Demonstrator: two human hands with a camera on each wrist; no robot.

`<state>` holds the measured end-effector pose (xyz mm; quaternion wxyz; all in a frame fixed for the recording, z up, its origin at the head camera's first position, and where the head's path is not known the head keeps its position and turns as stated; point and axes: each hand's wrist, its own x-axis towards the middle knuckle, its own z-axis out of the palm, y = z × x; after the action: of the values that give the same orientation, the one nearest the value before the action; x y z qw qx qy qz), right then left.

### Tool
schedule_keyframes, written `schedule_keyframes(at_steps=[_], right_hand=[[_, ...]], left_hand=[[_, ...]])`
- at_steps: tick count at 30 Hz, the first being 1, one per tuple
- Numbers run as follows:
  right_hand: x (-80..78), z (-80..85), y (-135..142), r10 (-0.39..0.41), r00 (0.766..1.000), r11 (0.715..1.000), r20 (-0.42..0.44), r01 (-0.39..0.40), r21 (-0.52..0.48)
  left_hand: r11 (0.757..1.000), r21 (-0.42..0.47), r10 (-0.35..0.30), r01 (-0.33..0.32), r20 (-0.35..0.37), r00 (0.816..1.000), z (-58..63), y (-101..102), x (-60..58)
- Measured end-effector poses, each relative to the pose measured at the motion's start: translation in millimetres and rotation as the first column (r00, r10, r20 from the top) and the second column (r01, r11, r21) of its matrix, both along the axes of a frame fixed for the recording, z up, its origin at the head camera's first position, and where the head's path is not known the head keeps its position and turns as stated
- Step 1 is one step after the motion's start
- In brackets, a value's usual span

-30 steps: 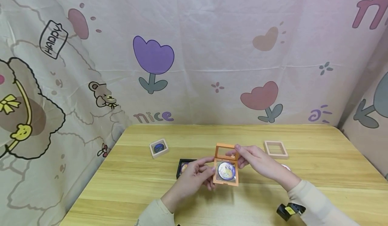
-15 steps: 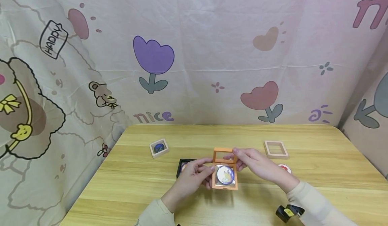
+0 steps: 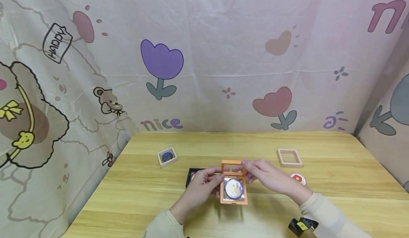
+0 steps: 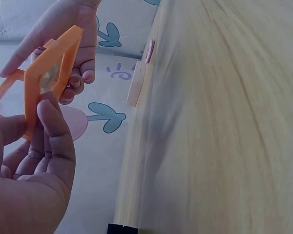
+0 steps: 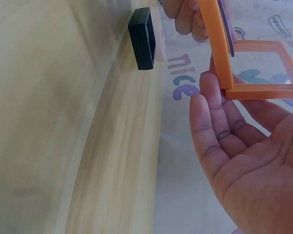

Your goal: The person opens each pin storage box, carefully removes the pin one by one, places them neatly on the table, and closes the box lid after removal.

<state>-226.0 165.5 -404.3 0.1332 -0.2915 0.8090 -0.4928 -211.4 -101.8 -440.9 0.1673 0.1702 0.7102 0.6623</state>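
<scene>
An orange hinged display case [image 3: 234, 201] is held above the table, its lid swung up and its clear windows showing. On its lower half lies a round badge [image 3: 234, 189] with a purple rim and a small yellowish character. My left hand [image 3: 200, 186] grips the case's left edge between thumb and fingers, as the left wrist view also shows. At the upper right my right hand [image 3: 263, 174] pinches the raised lid, fingers behind it near the hinge. In the right wrist view the badge shows only as a thin dark edge inside the case [image 5: 219, 53].
Behind my left hand a black case [image 3: 191, 176] is partly hidden. A pale pink case [image 3: 167, 156] with a dark blue badge lies at the back left. At the right are a pale pink frame [image 3: 289, 158] and a white badge with a red flower [image 3: 298, 178].
Both hands have brought the orange case slightly lower and to the left. Its lid stays raised, and the red-flower badge has come into fuller view beside the right forearm.
</scene>
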Motion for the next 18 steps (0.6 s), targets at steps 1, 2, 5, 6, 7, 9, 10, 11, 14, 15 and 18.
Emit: schedule_keyframes(at_steps=[1,2,5,6,7,9,10,11,14,15,18], right_hand=[[0.2,-0.1,0.0,0.000,1.000,1.000,0.002,0.000,0.001],[0.4,-0.2,0.0,0.002,1.000,1.000,0.001,-0.002,0.003],[0.6,0.0,-0.2,0.003,1.000,1.000,-0.003,-0.003,0.008],[0.7,0.3,-0.4,0.005,1.000,1.000,-0.004,-0.004,0.006],[0.8,0.4,-0.6,0.007,1.000,1.000,-0.008,-0.007,0.005],[0.9,0.9,-1.0,0.012,1.000,1.000,-0.008,-0.012,-0.001],[0.9,0.9,-1.1,0.015,1.000,1.000,-0.012,-0.015,-0.004],[1.2,1.0,-1.1,0.014,1.000,1.000,-0.010,-0.014,-0.003],[2.7,1.8,-1.2,-0.001,1.000,1.000,-0.022,0.001,0.019],[3.8,2.8,-1.4,-0.014,0.999,0.999,-0.036,0.015,0.035],[8.2,6.8,-3.7,-0.074,0.995,0.992,-0.073,0.081,0.095]], left_hand=[[1.000,-0.002,0.004,-0.004,-0.005,1.000,-0.3,0.0,0.0],[1.000,-0.002,0.007,-0.007,-0.008,1.000,-0.4,0.0,0.1],[1.000,-0.005,0.016,-0.016,-0.018,1.000,-0.6,-0.1,0.2],[1.000,-0.006,0.018,-0.018,-0.021,1.000,-0.6,-0.2,0.1],[1.000,-0.007,0.019,-0.019,-0.026,0.999,-0.6,-0.3,0.0],[1.000,-0.010,0.021,-0.021,-0.036,0.999,-0.7,-0.5,-0.2],[1.000,-0.012,0.022,-0.022,-0.040,0.999,-0.8,-0.6,-0.4],[1.000,-0.014,0.022,-0.023,-0.045,0.999,-0.9,-0.7,-0.5],[1.000,-0.015,0.022,-0.023,-0.054,0.998,-1.1,-1.3,-0.9],[1.000,-0.013,0.023,-0.023,-0.053,0.998,-1.0,-1.5,-1.1],[0.999,-0.010,0.032,-0.033,-0.052,0.998,-0.7,-2.0,-1.6]])
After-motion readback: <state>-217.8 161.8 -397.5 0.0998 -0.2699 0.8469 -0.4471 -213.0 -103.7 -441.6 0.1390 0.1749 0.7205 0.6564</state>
